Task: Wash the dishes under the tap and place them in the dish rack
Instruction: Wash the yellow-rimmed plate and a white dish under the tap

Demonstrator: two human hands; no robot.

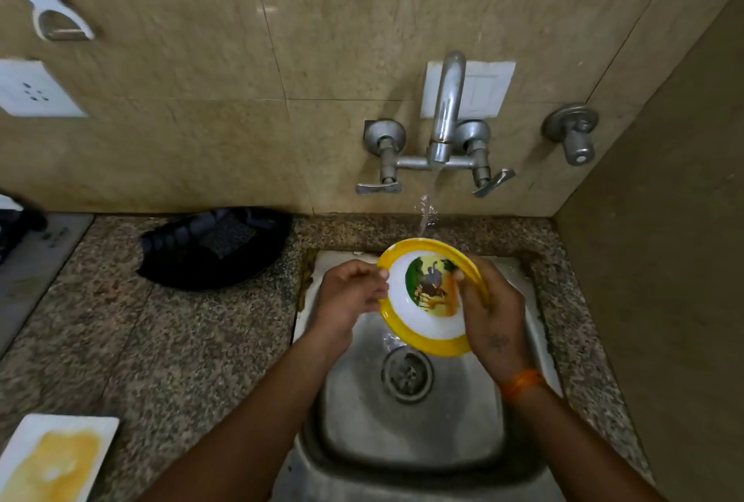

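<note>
Over the steel sink (410, 421), a yellow-rimmed plate (426, 324) with a coloured picture in its white centre is held tilted, its top edge under the thin stream of water (427, 207) that falls from the tap (445, 127). The left hand (350, 294) pinches the plate's left rim with curled fingers. The right hand (493, 312) wraps the right rim, its thumb lying across the plate's face near the picture; an orange band (521, 382) sits on that wrist. On the speckled counter (169, 340) to the left of the sink lies a black dish rack (213, 250), which appears to hold a dark scrubbing pad, though the shadow makes that hard to confirm. At the lower left corner rests a white rectangular plate (56, 457) smeared with yellow residue, well apart from the sink.
</note>
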